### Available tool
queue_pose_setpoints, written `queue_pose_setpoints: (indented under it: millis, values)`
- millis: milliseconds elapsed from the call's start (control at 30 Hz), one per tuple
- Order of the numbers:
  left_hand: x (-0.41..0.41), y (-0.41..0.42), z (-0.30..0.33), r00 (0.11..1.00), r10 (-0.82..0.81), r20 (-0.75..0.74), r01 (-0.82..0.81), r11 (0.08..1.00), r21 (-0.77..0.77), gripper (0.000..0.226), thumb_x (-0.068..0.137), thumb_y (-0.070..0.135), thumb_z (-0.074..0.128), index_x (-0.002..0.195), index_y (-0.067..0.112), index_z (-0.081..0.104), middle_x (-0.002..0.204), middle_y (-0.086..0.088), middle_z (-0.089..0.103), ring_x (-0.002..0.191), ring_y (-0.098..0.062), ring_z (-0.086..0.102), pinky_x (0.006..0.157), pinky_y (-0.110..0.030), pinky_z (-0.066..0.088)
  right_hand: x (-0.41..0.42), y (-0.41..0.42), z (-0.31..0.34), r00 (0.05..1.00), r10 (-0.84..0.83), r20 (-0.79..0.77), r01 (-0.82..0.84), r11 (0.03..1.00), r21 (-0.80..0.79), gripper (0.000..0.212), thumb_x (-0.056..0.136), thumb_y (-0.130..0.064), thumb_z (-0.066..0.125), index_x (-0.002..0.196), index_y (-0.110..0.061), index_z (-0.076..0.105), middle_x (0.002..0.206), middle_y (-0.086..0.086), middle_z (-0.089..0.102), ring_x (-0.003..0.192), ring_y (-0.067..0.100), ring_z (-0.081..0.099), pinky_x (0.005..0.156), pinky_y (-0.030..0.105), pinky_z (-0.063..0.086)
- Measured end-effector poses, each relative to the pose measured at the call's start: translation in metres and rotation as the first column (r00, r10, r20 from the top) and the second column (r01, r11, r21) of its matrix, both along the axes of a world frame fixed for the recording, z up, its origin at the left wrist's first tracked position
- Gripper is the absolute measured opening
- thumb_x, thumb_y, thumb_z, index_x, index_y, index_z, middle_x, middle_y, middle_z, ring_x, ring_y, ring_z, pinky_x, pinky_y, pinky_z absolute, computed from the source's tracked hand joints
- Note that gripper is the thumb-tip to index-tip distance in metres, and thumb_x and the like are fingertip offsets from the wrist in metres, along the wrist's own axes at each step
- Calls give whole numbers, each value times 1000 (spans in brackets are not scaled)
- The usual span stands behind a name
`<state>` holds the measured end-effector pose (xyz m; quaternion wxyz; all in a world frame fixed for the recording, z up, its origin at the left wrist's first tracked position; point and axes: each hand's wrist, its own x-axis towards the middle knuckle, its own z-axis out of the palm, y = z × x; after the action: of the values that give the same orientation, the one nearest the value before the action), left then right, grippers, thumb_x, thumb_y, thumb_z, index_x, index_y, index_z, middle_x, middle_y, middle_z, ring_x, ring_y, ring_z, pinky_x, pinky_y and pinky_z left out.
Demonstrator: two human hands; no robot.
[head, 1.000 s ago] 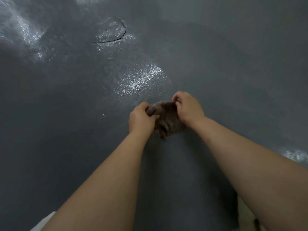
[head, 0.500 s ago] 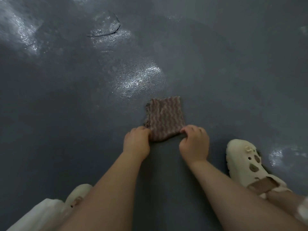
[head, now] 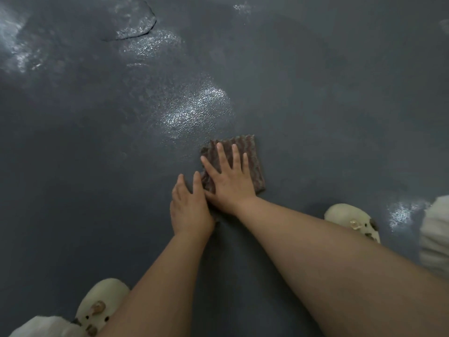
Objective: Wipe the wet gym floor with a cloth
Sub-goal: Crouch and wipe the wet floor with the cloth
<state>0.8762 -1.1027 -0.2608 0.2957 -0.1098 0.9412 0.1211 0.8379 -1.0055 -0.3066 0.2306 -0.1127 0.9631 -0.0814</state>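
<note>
A small brown ribbed cloth (head: 255,161) lies flat on the dark grey gym floor (head: 340,117). My right hand (head: 230,181) presses on it with straight, spread fingers and covers most of it. My left hand (head: 189,205) lies flat on the floor just left of the cloth, its fingertips at the cloth's near left edge. A wet, shiny patch (head: 194,110) glistens on the floor just beyond the cloth, up and to the left.
More wet glints lie at the far left (head: 14,45) and at the right (head: 401,212). A cracked, raised flake of floor coating (head: 136,23) sits at the top. My cream clogs (head: 352,222) (head: 102,305) stand on either side of my arms.
The cloth went from bunched between both hands to spread flat on the floor. Both hands let go of its near edge; the right hand now presses on top of it.
</note>
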Motion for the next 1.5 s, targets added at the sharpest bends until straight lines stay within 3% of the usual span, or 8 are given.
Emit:
queue_pose_setpoints:
  millis: [167, 267, 333, 533, 700, 933, 1167, 1500]
  values:
    - [-8, 16, -5, 998, -37, 48, 37, 999, 1, 108, 80, 30, 72, 150, 24, -9, 156, -15, -12, 145, -32, 0, 116, -37, 14, 4, 20, -11, 997, -41, -63, 38, 998, -53, 63, 94, -55, 19, 151, -30, 13, 159, 3, -8, 145, 30, -11, 114, 39, -13]
    - [-11, 24, -5, 991, -103, 86, 104, 995, -6, 107, 80, 31, 72, 150, 25, -8, 155, -16, -14, 145, -35, 1, 115, -40, 17, 6, 49, -17, 955, -255, -154, 244, 966, -88, 67, 88, -48, 19, 145, -18, 36, 156, 10, 21, 143, 37, 18, 115, 44, 9]
    - [-12, 29, -5, 982, -151, 115, 152, 988, -2, 108, 78, 35, 73, 150, 27, -7, 155, -15, -17, 145, -35, -1, 115, -43, 18, 5, 75, -19, 887, -430, -167, 426, 903, -63, 68, 88, -47, 21, 145, -15, 36, 155, 14, 23, 141, 40, 21, 114, 47, 16]
    - [-10, 35, -4, 966, -201, 162, 205, 979, -7, 105, 80, 36, 72, 150, 30, -6, 156, -11, -19, 145, -36, -7, 115, -48, 17, 8, 158, -20, 524, -832, -182, 849, 528, 34, 57, 99, -45, 31, 151, -26, 17, 159, 8, -4, 145, 32, -4, 117, 41, -1]
    - [-9, 38, -4, 969, -211, 127, 215, 977, -14, 103, 81, 37, 71, 150, 29, -5, 156, -12, -16, 145, -33, -6, 115, -47, 17, 1, 177, -19, 221, -961, -167, 975, 220, 27, 57, 98, -48, 31, 150, -33, 16, 160, 5, -7, 145, 34, -6, 116, 47, -4]
    - [-24, 44, -4, 980, -188, 65, 189, 982, -9, 105, 79, 37, 73, 150, 30, -3, 156, -12, -16, 145, -33, -7, 114, -50, 16, -28, 186, -16, 137, -985, -109, 989, 129, 75, 59, 97, -51, 23, 151, -34, 5, 159, 4, -13, 144, 35, -10, 114, 53, -6]
    - [-37, 37, -11, 982, -77, 170, 87, 995, -50, 119, 72, 45, 77, 148, 36, -14, 152, -12, -30, 142, -40, -16, 107, -64, 16, -53, 195, -19, 135, -982, -131, 989, 125, 81, 62, 96, -53, 23, 151, -31, 4, 159, 6, -11, 144, 37, -9, 114, 55, -5]
    - [-41, 35, -16, 978, -83, 189, 93, 995, -46, 118, 73, 45, 75, 147, 37, -16, 153, -12, -27, 142, -41, -15, 107, -63, 19, -118, 184, -22, 307, -934, -182, 952, 299, 69, 67, 95, -55, 28, 152, -25, 8, 159, 8, -10, 145, 36, -7, 114, 54, -3]
